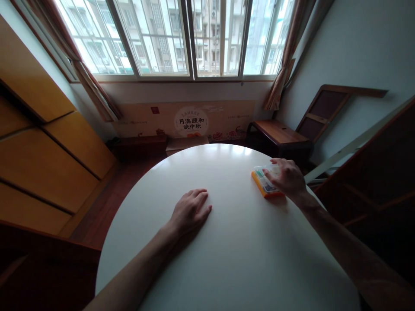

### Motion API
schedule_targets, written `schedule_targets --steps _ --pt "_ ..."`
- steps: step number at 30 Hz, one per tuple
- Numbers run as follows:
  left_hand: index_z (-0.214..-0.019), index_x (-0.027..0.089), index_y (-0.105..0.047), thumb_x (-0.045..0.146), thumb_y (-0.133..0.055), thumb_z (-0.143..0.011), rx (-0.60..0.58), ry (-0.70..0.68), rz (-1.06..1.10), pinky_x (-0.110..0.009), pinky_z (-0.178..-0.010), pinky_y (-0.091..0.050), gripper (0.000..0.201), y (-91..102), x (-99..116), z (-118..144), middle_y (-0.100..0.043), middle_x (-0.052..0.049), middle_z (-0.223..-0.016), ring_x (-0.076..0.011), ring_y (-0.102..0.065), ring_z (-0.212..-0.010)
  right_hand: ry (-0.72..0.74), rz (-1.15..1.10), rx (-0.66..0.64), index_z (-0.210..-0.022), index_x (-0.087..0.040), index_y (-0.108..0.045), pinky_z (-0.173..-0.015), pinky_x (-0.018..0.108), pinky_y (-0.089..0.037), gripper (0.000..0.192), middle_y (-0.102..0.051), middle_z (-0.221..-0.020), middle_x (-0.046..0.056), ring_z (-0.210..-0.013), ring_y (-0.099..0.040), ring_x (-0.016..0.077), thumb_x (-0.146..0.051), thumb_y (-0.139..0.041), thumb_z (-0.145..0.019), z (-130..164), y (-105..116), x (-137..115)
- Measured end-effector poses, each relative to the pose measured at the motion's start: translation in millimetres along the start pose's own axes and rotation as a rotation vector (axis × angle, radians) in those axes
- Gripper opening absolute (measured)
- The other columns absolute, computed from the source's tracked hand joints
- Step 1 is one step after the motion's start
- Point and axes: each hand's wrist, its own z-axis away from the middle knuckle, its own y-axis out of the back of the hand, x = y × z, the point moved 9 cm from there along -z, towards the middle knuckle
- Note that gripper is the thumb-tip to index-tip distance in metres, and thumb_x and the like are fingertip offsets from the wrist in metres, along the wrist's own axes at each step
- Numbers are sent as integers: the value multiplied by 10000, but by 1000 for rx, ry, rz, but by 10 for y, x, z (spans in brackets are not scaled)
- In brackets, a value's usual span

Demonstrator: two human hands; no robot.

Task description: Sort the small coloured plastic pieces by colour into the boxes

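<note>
On the white round table [233, 242], my left hand [191, 209] lies palm down, fingers stretched out and thumb a little apart, with nothing in it. Over at the table's right side is a small plastic case [265, 185] with an orange base and a clear lid. Green and dark bits show through the lid, too small to name. My right hand [288, 175] grips this case from its right side, thumb over the lid and fingers towards the far edge. The hand covers the right part of the case, and some fingertips are hidden.
Beyond the table's far edge stand a wooden chair [280, 131] and a low cardboard box [186, 143]. A printed panel [233, 114] leans below the window [162, 39]. Yellow-brown cabinets [61, 160] line the left. Dark wooden furniture [372, 185] stands close on the right.
</note>
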Motion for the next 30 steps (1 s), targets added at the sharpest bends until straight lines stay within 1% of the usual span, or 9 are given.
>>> schedule_targets --steps 9,12,14,17,19,22,24,27,30 --pt "-1275 250 -697 441 -631 -1036 -14 -4 -9 -505 -1136 -551 313 28 -8 15 -700 -102 -1465 -332 -669 -1319 37 -76 -8 -1265 -146 -723 -990 491 -541 471 -763 -1209 160 -1041 -657 361 -512 -647 -979 -8 -68 -86" --pt "-1281 236 -693 437 -624 -1041 -15 -5 -10 -516 -1134 -552 320 35 -12 25 -701 -112 -1464 -337 -669 -1323 41 -108 3 -1247 -149 -726 -995 505 -554 462 -766 -1208 163 -1056 -664 370 -524 -642 -991 -3 -5 -129" --pt "-1278 232 -698 435 -622 -1039 -12 -5 -6 -524 -1127 -557 323 34 -18 30 -705 -118 -1458 -341 -674 -1314 74 -158 20 -1242 -165 -726 -1021 517 -553 450 -764 -1232 164 -1098 -667 374 -539 -632 -1011 6 92 -227" --pt "-1280 234 -706 445 -631 -1034 -6 -2 9 -527 -1122 -564 332 20 -24 32 -702 -120 -1464 -342 -681 -1305 160 -255 5 -1234 -203 -728 -1065 517 -549 435 -760 -1257 146 -1161 -669 366 -578 -616 -1045 50 221 -493" --pt "-1323 236 -694 461 -646 -1031 7 -1 32 -520 -1119 -569 371 18 -14 29 -697 -117 -1474 -336 -691 -1294 214 -314 -34 -1169 -216 -739 -1038 502 -562 433 -773 -1165 134 -1118 -682 353 -617 -627 -1047 109 230 -725" --pt "-1387 252 -670 496 -666 -1033 45 -8 78 -502 -1117 -574 430 48 31 26 -703 -109 -1467 -323 -702 -1284 302 -385 -169 -1033 -216 -745 -936 482 -581 506 -769 -1031 129 -995 -701 339 -716 -688 -994 254 34 -1128" --pt "-1390 264 -671 516 -677 -1030 59 -24 102 -492 -1116 -577 439 69 72 27 -711 -105 -1452 -319 -702 -1288 333 -420 -252 -1028 -208 -744 -888 465 -589 567 -763 -983 123 -925 -712 320 -770 -699 -966 367 -173 -1368" --pt "-1386 268 -679 514 -691 -1020 51 -50 142 -482 -1103 -581 441 81 108 27 -727 -105 -1412 -314 -707 -1268 431 -471 -350 -1087 -204 -726 -881 443 -605 580 -767 -1017 123 -964 -725 313 -771 -682 -978 551 -452 -1709" --pt "-1379 259 -683 492 -684 -1022 25 -58 195 -472 -1087 -580 427 69 93 14 -746 -107 -1360 -304 -714 -1230 452 -542 -372 -1218 -213 -686 -893 434 -624 527 -759 -1117 128 -1020 -729 307 -705 -652 -1031 653 -574 -1866"
